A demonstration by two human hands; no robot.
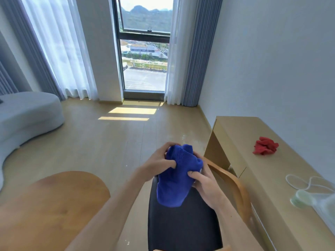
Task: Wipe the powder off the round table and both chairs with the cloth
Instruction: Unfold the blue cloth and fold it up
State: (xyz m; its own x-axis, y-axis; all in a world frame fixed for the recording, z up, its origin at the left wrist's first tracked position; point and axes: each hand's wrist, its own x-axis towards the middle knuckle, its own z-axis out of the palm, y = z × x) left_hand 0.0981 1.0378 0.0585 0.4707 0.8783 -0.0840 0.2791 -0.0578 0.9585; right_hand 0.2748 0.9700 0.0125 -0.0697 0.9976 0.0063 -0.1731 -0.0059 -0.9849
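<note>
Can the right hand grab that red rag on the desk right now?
Probably not yet. The right hand is busy gripping the blue cloth with the left hand. Nothing blocks the way to the red rag, but it lies farther off on the desk.

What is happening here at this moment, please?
A person holds a blue cloth in both hands, the left hand and right hand gripping it above a black-seated chair. The round wooden table is at the left. A red cloth lies on the desk.
</note>
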